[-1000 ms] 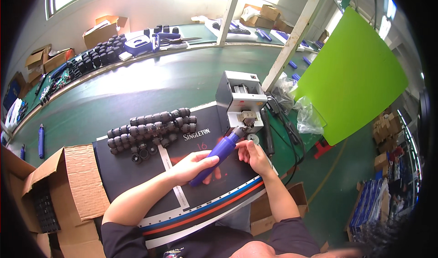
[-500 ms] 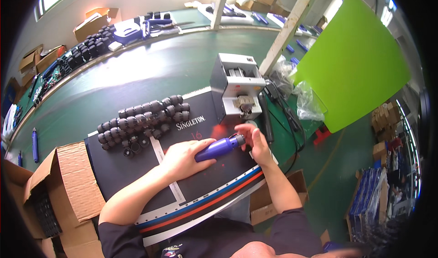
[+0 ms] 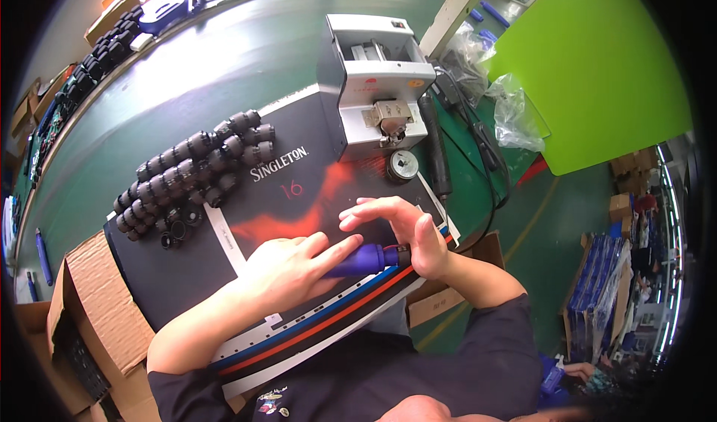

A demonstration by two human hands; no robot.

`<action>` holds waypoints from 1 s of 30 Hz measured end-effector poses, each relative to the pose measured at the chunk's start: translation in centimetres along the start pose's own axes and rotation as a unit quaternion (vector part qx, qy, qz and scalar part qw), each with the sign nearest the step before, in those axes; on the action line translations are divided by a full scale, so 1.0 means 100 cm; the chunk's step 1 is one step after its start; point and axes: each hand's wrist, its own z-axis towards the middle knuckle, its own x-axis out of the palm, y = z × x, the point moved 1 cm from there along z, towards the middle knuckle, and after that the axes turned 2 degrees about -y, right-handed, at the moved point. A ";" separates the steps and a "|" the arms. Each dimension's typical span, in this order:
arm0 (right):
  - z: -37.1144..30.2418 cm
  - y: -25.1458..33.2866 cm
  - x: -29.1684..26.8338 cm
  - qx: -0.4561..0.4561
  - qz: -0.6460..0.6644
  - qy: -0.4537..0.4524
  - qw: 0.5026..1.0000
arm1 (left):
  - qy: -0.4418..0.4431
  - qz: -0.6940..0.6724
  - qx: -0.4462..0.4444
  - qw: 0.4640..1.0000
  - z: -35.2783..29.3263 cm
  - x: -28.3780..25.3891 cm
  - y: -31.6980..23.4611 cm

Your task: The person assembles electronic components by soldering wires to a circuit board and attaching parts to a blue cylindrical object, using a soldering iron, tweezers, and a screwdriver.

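My left hand [image 3: 280, 272] is closed round a blue cylindrical handle or housing [image 3: 364, 259], which lies nearly level above the front of the dark mat [image 3: 287, 216]. A narrower collar and a black end with a bit of red show at its right end. My right hand [image 3: 414, 231] is at that end, fingers stretched out and apart, the palm against or very close to the black tip. Whether it presses there I cannot tell. Behind the hands, a round metal piece [image 3: 404, 166] sits in front of a grey bench machine [image 3: 385, 90].
Rows of black ring-shaped parts [image 3: 183, 168] lie on the mat's left. An opened cardboard box [image 3: 104, 295] stands at the left edge. Black cables [image 3: 485, 146] and clear plastic bags [image 3: 515, 116] lie right of the machine, beside a large green panel [image 3: 590, 71].
The view has tipped down and closer. My right hand's fingers have gone from bent near the housing's tip to stretched out, palm at its end. The blue housing has come nearer the mat's front edge.
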 end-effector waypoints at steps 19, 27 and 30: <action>-0.015 -0.017 0.006 0.033 0.089 -0.003 0.995 | -0.021 0.060 0.011 0.998 0.004 0.009 -0.004; -0.010 -0.023 0.003 0.064 0.204 -0.095 0.972 | -0.058 0.047 -0.011 0.997 0.003 0.011 -0.005; -0.008 -0.023 0.001 0.055 0.213 -0.119 0.968 | -0.072 0.007 -0.028 0.997 0.000 0.009 -0.004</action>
